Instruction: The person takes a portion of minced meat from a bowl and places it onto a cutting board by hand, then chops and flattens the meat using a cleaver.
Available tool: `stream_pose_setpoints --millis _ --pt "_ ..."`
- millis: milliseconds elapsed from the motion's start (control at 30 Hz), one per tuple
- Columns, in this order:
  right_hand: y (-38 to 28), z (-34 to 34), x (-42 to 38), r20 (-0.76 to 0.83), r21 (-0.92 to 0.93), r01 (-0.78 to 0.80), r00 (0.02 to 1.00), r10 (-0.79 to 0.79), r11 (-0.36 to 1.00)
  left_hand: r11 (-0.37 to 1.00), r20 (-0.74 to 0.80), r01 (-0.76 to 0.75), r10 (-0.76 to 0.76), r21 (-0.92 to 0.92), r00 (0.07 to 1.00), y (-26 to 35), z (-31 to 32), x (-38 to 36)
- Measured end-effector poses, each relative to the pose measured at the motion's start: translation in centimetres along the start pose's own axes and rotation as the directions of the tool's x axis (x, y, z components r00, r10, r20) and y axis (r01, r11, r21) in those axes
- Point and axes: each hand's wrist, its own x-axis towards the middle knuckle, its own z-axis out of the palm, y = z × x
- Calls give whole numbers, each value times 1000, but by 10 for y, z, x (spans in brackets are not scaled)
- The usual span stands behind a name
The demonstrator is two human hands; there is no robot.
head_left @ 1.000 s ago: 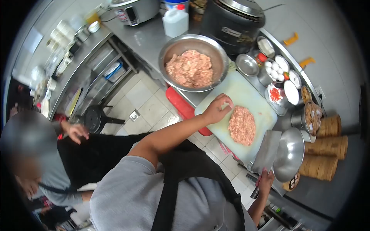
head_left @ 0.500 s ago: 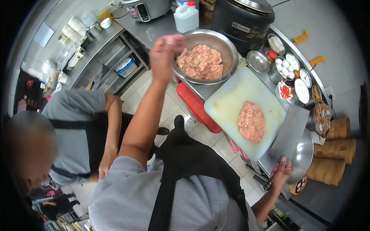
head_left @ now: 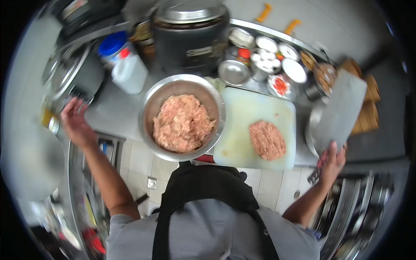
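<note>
My left hand point(head_left: 78, 122) is raised at the left over the counter, palm up with its fingers apart and nothing in it. In my right hand point(head_left: 333, 161) is the handle of a broad cleaver point(head_left: 342, 110), its blade held up over a metal bowl point(head_left: 315, 130). A patty of ground meat point(head_left: 267, 139) lies on the right part of the pale cutting board point(head_left: 234, 125). Left of the board stands a large steel bowl point(head_left: 149, 102) with a big mound of ground meat point(head_left: 184, 123) inside.
Behind the steel bowl are a black pot point(head_left: 186, 43) and a white jug point(head_left: 130, 76). Eggs point(head_left: 265, 60), a metal dish point(head_left: 234, 72) and small containers line the back. Bamboo steamers point(head_left: 368, 117) stand at the right, a cooker point(head_left: 76, 71) at the left.
The view has turned and moved toward the counter. My left hand has moved from beside the steel bowl out to the left. The cleaver stays in my right hand. The co-worker seen before is no longer clearly visible.
</note>
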Motion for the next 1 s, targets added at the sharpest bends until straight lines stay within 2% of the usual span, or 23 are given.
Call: stream_pose_setpoints --millis 67,133,167,200,267,300,333,467,500,600,667,733,767,833,867,933,1000 --pt "-13 22 -10 -61 57 -9 998 13 998 992 212 19 9 -126 977 -25 10 46" --pt "-26 41 -22 -92 17 44 995 -42 999 986 376 -23 84 -163 923 -37 54 80" --pt "-30 48 -26 -111 8 45 993 -43 999 983 407 -8 83 -184 910 -39 84 90" --pt "-32 54 -30 -134 0 46 990 -46 999 976 524 -30 142 -216 840 -50 101 108" --pt "-34 68 -37 -294 -67 -33 956 12 997 953 672 63 161 -296 722 -63 144 133" --pt "-38 74 -40 -304 -129 133 938 -166 983 946 722 97 167 -309 672 -74 162 147" --pt "-35 75 -39 -285 -170 213 924 -254 962 940 768 127 175 -316 617 -84 180 159" --pt "-50 83 -53 -287 50 135 951 -115 990 961 848 98 177 -258 500 -90 234 164" --pt "-52 85 -56 -281 153 157 953 -109 976 968 840 108 138 -226 525 -91 236 160" --pt "-58 91 -69 -323 218 151 943 -75 964 989 841 58 87 -139 533 -98 210 153" --pt "-61 96 -78 -342 256 134 939 -40 957 987 855 150 -21 -66 519 -101 182 158" --pt "-64 103 -89 -381 293 149 924 -27 944 967 847 229 -31 -109 531 -125 152 168" --pt "-68 107 -95 -427 271 186 902 -55 944 963 838 240 -31 -120 546 -127 141 168" --pt "-78 110 -111 -412 313 148 911 -6 938 955 798 270 -69 -119 598 -128 123 159" --pt "-85 113 -118 -410 329 142 912 5 933 949 808 286 -61 -135 585 -142 111 164" --pt "-92 117 -125 -411 282 130 911 -3 950 955 754 290 -149 -58 640 -131 106 146" --pt "-100 125 -130 -402 226 102 916 -3 969 935 748 339 -152 -103 646 -136 100 141"
